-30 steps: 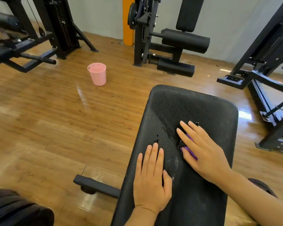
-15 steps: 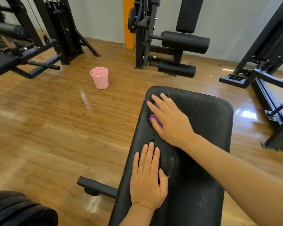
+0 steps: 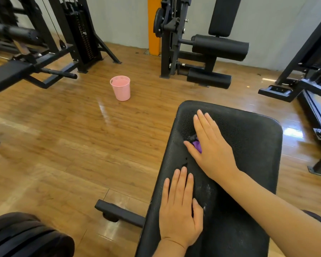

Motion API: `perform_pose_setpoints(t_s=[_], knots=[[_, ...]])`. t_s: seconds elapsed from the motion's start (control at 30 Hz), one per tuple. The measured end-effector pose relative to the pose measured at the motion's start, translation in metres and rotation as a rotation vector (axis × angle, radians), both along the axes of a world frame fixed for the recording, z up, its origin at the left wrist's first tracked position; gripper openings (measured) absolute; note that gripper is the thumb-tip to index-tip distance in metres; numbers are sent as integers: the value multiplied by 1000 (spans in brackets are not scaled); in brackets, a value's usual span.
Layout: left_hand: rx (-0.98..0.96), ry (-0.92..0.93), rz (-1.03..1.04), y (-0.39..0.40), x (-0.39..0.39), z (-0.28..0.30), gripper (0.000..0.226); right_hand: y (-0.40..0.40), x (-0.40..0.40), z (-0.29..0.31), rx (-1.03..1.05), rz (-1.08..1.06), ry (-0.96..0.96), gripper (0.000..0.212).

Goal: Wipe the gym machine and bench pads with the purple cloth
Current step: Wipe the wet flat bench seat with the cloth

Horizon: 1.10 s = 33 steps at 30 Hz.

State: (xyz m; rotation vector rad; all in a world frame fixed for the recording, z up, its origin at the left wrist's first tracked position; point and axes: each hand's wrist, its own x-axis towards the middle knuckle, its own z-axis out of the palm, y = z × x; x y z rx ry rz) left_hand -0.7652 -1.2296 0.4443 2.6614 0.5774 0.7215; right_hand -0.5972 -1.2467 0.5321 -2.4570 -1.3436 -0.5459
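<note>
A pink plastic bucket (image 3: 120, 90) is seen standing on the wooden floor (image 3: 63, 141), well to the left of both hands. The left hand (image 3: 180, 210) is laid flat, fingers straight, on the black bench pad (image 3: 248, 145). Just beyond it, the purple cloth (image 3: 197, 144) (mostly hidden) is pressed under the flat, straight-fingered right hand (image 3: 211, 145).

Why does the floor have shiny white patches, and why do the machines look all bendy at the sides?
Head view: the wooden floor is glossy, so light bounces off it as glare, brightest near the pink bucket and right of the bench pad. Head view: the wide-angle lens bends and tilts the machine frames at the edges. The right hand and purple cloth look sharp.
</note>
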Motion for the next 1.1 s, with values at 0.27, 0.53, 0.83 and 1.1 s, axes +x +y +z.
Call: perform_pose_setpoints(t_s=[0.27,0.53,0.83,1.1], knots=[[26,44,13,1,0,1,69,44,15,8,-49,226,-126,51],[7,2,8,0,0,0,65,41,11,7,-86,264,-82,50],[16,-30,4,-2,0,-2,65,-63,-16,-13,-144,314,-102,46],[3,-36,13,-1,1,3,63,93,17,15,-116,254,-96,42]])
